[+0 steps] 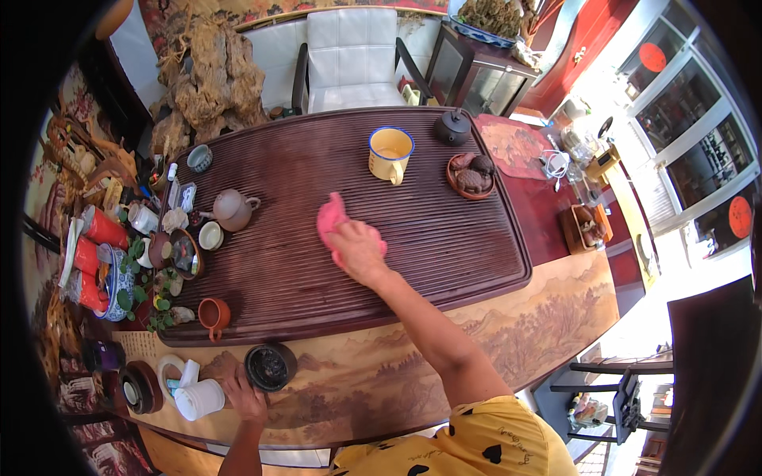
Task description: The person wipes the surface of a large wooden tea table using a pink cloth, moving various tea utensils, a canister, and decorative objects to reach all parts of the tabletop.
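Observation:
My right hand [359, 250] presses a crumpled pink cloth [331, 219] onto the ridged dark wooden tea tray [297, 285]. Beyond it stands a yellow enamel mug [387, 163] with a blue rim, its handle towards me. My left hand [244, 397] rests on the table's front strip, holding nothing. It lies between a white plastic tub [199, 400] and a black bowl [271, 368] with dark residue inside. A reddish clay cup [214, 315] sits at the tray's near left corner. Left of the cloth are a grey-brown clay teapot [231, 209] and a pale cup [211, 236].
A black teapot [452, 127] and a clay dish [485, 193] of dark figurines occupy the tray's right end. At the left, a wooden bowl [193, 268], a leafy plant [134, 291] and red packages [107, 229] crowd the edge. A white chair [351, 59] stands behind the tray.

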